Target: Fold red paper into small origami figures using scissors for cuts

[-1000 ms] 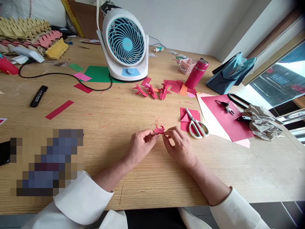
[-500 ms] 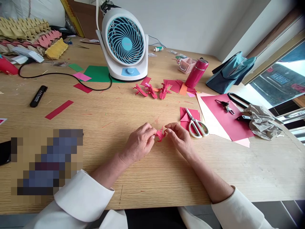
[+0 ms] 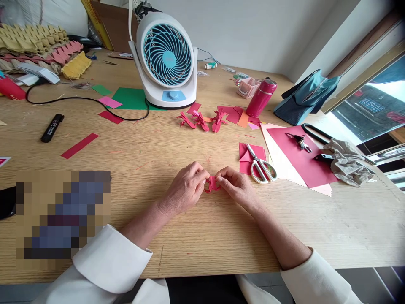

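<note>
Between my hands is a small red folded-paper figure [image 3: 212, 183] with thin curled bits at its edges. My left hand [image 3: 186, 185] pinches its left side between thumb and fingers. On its right side my right hand [image 3: 237, 188] pinches it too, fingertips hiding that edge. Both hands rest low over the wooden table [image 3: 190, 236]. Just right of my right hand, white-handled scissors [image 3: 262, 166] lie partly on a stack of red paper squares [image 3: 245, 165]. Farther back sits a group of similar red folded-paper figures [image 3: 202, 120].
A white and blue fan [image 3: 169, 59] stands at the back, its black cable [image 3: 95, 103] running left. A red bottle [image 3: 262, 98], a teal bag [image 3: 306, 97] and red sheets with keys [image 3: 299, 142] are on the right. A black marker [image 3: 52, 128] and red strip [image 3: 79, 146] lie left.
The paper figure has turned in my fingers and now shows a flatter face. My right hand has moved slightly left and down, from its curled edge to a closer pinch.
</note>
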`<state>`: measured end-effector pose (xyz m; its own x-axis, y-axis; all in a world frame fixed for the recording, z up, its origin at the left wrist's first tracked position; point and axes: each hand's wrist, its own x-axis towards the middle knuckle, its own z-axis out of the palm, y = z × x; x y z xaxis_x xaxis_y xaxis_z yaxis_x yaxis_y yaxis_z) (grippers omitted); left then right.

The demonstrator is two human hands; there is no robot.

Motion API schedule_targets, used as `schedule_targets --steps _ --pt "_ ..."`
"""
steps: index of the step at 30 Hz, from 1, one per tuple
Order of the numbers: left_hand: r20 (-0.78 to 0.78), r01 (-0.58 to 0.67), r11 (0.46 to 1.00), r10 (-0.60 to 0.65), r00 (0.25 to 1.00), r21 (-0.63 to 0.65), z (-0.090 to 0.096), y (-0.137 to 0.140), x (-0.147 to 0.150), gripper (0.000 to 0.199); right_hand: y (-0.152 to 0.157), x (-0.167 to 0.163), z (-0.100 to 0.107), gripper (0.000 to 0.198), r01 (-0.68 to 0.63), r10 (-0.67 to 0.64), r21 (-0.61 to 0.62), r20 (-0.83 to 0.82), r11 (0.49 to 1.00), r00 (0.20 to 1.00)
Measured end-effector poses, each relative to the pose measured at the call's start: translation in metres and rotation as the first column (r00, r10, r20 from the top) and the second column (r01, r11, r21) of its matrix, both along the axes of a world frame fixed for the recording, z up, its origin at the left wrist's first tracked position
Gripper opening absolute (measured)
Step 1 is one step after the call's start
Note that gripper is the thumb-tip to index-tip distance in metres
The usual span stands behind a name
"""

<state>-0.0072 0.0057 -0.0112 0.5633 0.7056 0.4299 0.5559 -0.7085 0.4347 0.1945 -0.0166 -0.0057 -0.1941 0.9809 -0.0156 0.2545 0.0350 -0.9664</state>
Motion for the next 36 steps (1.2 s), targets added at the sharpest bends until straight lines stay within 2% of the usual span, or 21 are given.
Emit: schedule_targets --steps 7,13,18,23,28,36 --pt "0.059 0.012 0.997 -0.008 0.998 -0.071 0.0 0.0 -0.001 0.02 0.0 0.002 -0.004 0.029 -0.069 0.069 0.018 0.014 0.997 0.998" --pt "0.227 -0.117 0.982 0.149 0.963 -0.148 -0.002 0.005 -0.002 0.026 0.004 0.007 -0.002 0.035 0.017 -0.021 0.094 0.045 0.995 0.999" --pt "0.299 -0.167 0.966 0.221 0.928 -0.197 -0.009 0.01 -0.005 0.026 0.015 0.013 -0.009 0.036 0.053 -0.055 0.058 0.025 0.997 0.998" --pt "0.345 -0.182 0.953 0.26 0.902 -0.241 -0.015 0.015 -0.007 0.023 0.045 0.014 -0.004 0.034 0.011 -0.009 -0.026 0.073 1.0 0.997" --pt "0.38 -0.18 0.949 0.271 0.884 -0.258 -0.018 0.017 -0.007 0.023 0.088 0.009 0.001 0.029 -0.003 0.002 0.009 0.092 1.0 0.996" --pt "0.389 -0.17 0.94 0.281 0.877 -0.295 -0.023 0.017 -0.007 0.02 0.14 -0.01 -0.008 0.024 -0.018 0.0 0.113 0.158 0.993 0.987"
